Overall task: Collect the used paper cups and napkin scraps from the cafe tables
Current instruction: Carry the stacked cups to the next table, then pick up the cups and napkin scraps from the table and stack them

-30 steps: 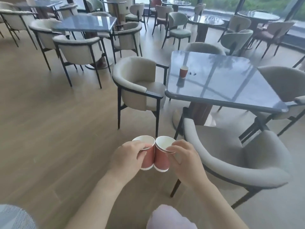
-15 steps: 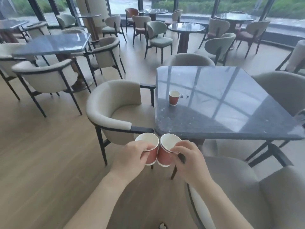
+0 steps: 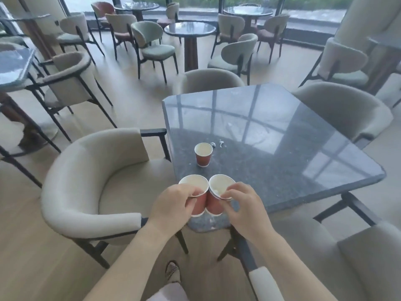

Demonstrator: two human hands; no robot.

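My left hand [image 3: 173, 206] pinches the rim of a red paper cup [image 3: 196, 195], and my right hand [image 3: 244, 208] pinches the rim of a second red paper cup [image 3: 217, 193]. The two cups touch side by side, upright, above the near corner of a dark stone table [image 3: 282, 153]. A third red paper cup [image 3: 203, 154] stands upright on that table, just beyond my hands. Small white napkin scraps [image 3: 221, 144] lie on the table right behind it.
A beige armchair [image 3: 91, 183] stands at the table's left, another armchair [image 3: 338, 257] at its near right, and more surround it. Round tables [image 3: 189, 29] and chairs fill the room behind. A blue-grey table [image 3: 13, 64] is at the far left.
I have walked up to the dark table. It and its cup now lie directly under and ahead of my hands. Both hands keep holding their cups together.
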